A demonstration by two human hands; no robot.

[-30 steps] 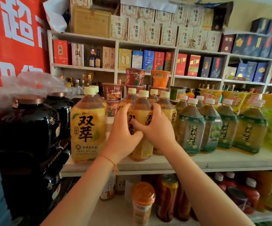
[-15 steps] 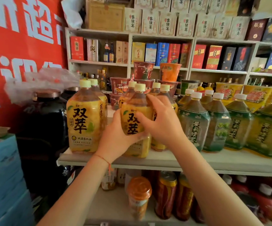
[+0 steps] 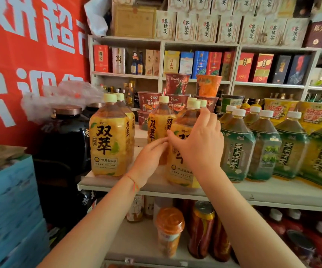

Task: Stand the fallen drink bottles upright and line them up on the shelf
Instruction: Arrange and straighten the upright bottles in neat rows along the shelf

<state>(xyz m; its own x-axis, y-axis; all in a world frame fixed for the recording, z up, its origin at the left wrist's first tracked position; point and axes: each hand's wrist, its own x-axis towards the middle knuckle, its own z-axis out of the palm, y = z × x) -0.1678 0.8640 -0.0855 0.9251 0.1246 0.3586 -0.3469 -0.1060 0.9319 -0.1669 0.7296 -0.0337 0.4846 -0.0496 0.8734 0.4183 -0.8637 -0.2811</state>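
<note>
Head cam: both hands are on the front yellow tea bottle [image 3: 181, 151], standing upright at the shelf [image 3: 272, 192] edge, just left of the green tea bottles [image 3: 237, 147]. Right hand [image 3: 197, 144] lies over its label, fingers spread. Left hand [image 3: 150, 157] has straight fingers pressed together, touching the bottle's left side. Another yellow bottle [image 3: 109, 140] stands further left.

Five yellow bottles [image 3: 109, 144] are counted on the shelf [image 3: 272, 192], though others may be hidden behind them. At least six green bottles [image 3: 237, 147] are seen beside them. Two hands, left [image 3: 148, 157] and right [image 3: 198, 144], are raised before the yellow bottles.
</note>
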